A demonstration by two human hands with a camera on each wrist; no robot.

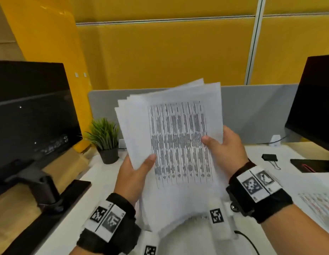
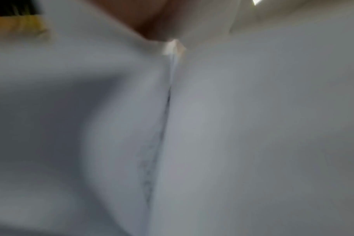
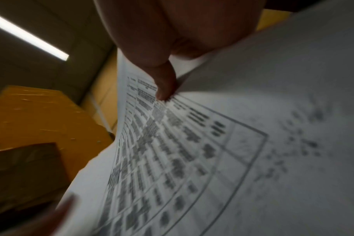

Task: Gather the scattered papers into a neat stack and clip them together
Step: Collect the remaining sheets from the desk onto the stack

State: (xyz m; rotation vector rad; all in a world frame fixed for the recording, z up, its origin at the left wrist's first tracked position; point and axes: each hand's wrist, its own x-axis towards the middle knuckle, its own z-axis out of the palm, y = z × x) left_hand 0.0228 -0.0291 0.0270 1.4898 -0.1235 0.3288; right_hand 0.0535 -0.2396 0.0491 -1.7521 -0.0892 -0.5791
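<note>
A sheaf of several white papers (image 1: 178,137) with a printed table on the top sheet is held upright above the desk, its edges fanned unevenly at the top left. My left hand (image 1: 136,172) grips its left edge, thumb on the front. My right hand (image 1: 224,144) grips the right edge, thumb pressed on the table print. The right wrist view shows the papers (image 3: 192,151) close up with my thumb (image 3: 164,83) on them. White paper (image 2: 232,127) fills the blurred left wrist view. A black binder clip (image 1: 269,157) lies on the desk to the right.
A monitor (image 1: 29,115) stands at the left, another monitor (image 1: 314,105) at the right. A small potted plant (image 1: 104,138) sits behind the papers' left side. One more printed sheet (image 1: 320,203) lies at the desk's right edge. A grey divider (image 1: 252,111) backs the white desk (image 1: 187,240).
</note>
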